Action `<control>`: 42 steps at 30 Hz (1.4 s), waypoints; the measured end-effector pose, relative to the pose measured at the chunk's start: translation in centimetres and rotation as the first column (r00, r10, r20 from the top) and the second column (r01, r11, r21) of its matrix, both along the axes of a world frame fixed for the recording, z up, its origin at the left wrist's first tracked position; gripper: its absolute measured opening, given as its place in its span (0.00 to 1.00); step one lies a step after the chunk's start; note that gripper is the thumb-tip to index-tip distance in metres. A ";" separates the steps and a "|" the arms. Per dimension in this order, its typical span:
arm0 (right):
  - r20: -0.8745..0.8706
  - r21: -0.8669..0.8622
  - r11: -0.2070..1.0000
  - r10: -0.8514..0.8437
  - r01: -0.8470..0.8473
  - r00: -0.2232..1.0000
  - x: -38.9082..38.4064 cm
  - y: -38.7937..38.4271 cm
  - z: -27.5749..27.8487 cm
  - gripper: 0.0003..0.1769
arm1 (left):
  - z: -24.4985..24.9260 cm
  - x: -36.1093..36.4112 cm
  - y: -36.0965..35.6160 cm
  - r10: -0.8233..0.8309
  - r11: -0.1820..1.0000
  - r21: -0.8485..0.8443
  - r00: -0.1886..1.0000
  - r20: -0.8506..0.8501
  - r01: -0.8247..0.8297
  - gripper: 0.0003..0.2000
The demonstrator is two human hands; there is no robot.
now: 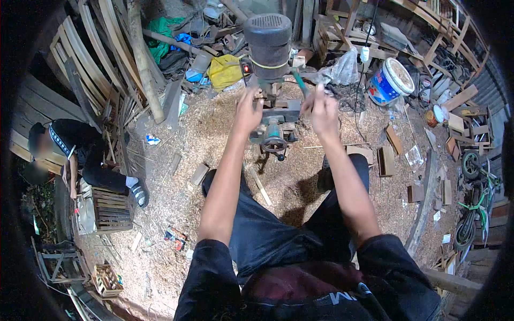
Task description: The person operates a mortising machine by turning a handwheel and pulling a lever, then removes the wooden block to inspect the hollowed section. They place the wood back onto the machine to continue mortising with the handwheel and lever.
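Note:
In front of me stands a bench machine with a dark upright motor [267, 45], a metal work table [284, 109] and a small handwheel [274, 144] below it. My left hand [249, 113] is at the left side of the work table, its fingers curled closed; what they hold is hidden. A small wooden piece [279, 103] lies on the table under the motor, between my hands. My right hand [323, 113], blurred by motion, is closed at the lower end of a green lever [300, 81] on the machine's right side.
Wood shavings cover the floor, with wooden blocks [385, 161] scattered about. A paint bucket [391, 81] stands to the right, a yellow sack [225, 71] behind left. At left a person [80, 144] sits by a slatted crate [110, 208]. A small bike [474, 198] is far right.

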State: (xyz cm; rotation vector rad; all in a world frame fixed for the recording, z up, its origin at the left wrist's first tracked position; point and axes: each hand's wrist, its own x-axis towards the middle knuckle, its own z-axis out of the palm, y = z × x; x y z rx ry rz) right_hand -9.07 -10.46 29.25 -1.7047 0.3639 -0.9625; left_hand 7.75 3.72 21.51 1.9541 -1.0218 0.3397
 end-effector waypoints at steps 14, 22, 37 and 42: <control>-0.532 -0.467 0.881 -0.348 0.074 0.772 -0.1 0.3 -14.6 0.19 | -15.6 -3.0 0.3 0.105 0.842 0.510 0.876 -0.471 0.174 0.26; -0.645 -0.305 0.932 -0.353 0.195 0.678 -1.1 3.0 -13.4 0.22 | -20.7 -2.8 -0.5 0.106 0.882 0.449 0.865 -0.490 0.146 0.21; -0.603 -0.274 0.935 -0.351 0.227 0.717 -0.7 3.2 -21.5 0.19 | -21.1 -3.1 -1.7 0.124 0.961 0.276 0.881 -0.457 0.008 0.09; -0.566 -0.332 0.907 -0.410 0.258 0.715 0.0 2.8 -26.1 0.18 | -20.2 -3.5 -1.5 0.106 0.970 0.244 0.903 -0.416 -0.001 0.08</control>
